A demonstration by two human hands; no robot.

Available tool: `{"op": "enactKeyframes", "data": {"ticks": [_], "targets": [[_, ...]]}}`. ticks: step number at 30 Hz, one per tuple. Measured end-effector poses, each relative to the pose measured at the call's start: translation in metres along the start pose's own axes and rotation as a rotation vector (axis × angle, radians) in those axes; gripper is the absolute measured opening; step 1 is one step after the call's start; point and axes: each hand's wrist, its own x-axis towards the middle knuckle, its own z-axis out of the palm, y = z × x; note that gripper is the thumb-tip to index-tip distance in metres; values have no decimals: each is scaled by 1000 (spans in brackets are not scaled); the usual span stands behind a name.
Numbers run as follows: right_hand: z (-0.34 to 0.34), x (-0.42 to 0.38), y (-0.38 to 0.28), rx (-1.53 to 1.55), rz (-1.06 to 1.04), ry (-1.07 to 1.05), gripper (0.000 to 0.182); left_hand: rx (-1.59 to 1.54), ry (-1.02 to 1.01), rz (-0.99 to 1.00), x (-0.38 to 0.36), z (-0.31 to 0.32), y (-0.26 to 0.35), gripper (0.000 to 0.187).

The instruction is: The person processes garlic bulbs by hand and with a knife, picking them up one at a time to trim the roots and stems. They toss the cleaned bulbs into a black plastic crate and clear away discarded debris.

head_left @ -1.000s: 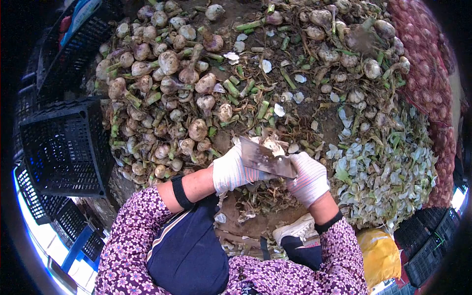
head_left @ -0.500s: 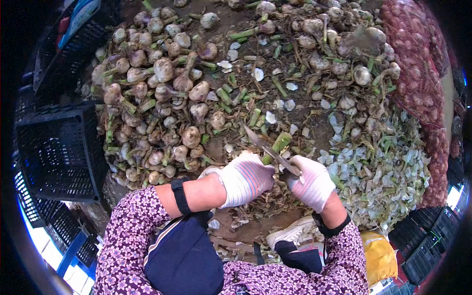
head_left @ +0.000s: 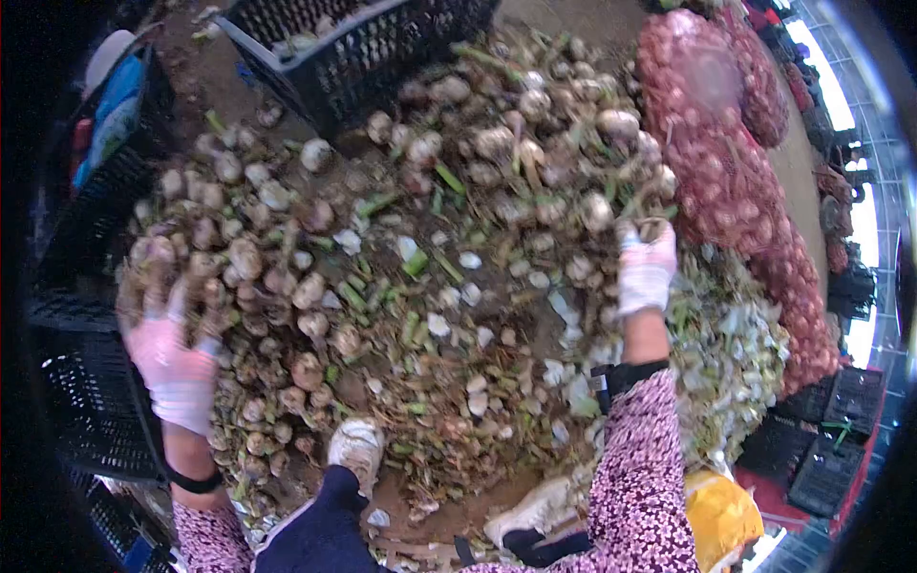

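My left hand (head_left: 174, 358), in a whitish-pink glove with soiled fingers, reaches over the left side of a heap of garlic bulbs (head_left: 245, 258). Its fingers are spread, touching or just above the bulbs; none is visibly gripped. On the far right side, my right hand (head_left: 648, 272), gloved alike, lies against bulbs and dry stalks (head_left: 659, 205). Its fingers look curled, and what they hold, if anything, blends into the stalks. Cut green stems (head_left: 415, 263) and white peel pieces (head_left: 437, 325) litter the ground between my hands. No knife can be made out.
A black crate (head_left: 353, 53) stands behind the heap, with more black crates (head_left: 95, 401) at the left. Red mesh sacks of bulbs (head_left: 716, 143) line the right side. Pale peelings (head_left: 726, 353) lie beside them. A yellow bag (head_left: 723, 516) and my shoes (head_left: 356, 449) are near me.
My hands have moved apart, left and right, from a knife and a green-stemmed garlic held together in front of me. The view has shifted, showing the crate behind the heap.
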Motion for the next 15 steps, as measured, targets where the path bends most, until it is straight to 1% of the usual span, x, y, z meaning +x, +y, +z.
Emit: {"op": "enactKeyframes", "data": {"ticks": [1, 3, 5, 7, 9, 11, 12, 13, 14, 15], "targets": [[16, 23, 8, 184, 29, 27, 34, -6, 160, 163, 1, -12, 24, 55], [38, 51, 23, 57, 193, 17, 31, -114, 40, 182, -20, 11, 40, 51], [41, 49, 30, -288, 159, 87, 29, -337, -171, 212, -18, 1, 74, 48], [36, 36, 29, -405, 141, 47, 27, -543, -254, 287, -22, 22, 88, 45], [18, -2, 9, -133, 96, -64, 32, -677, -477, 246, -28, 30, 105, 53], [16, -61, -14, 89, 6, -154, 27, -926, -561, 135, -36, 37, 121, 60], [18, -94, 1, 85, -5, -266, 26, -1056, -619, 112, -37, 46, 126, 64], [25, -123, 11, 81, -15, -380, 26, -1165, -761, -38, -40, 53, 132, 67], [21, -159, -30, 145, 86, -524, 22, -1475, -936, -211, -40, 57, 139, 68], [32, -195, -39, 340, 182, -574, 20, -1784, -1098, -397, -40, 58, 143, 70]]}}
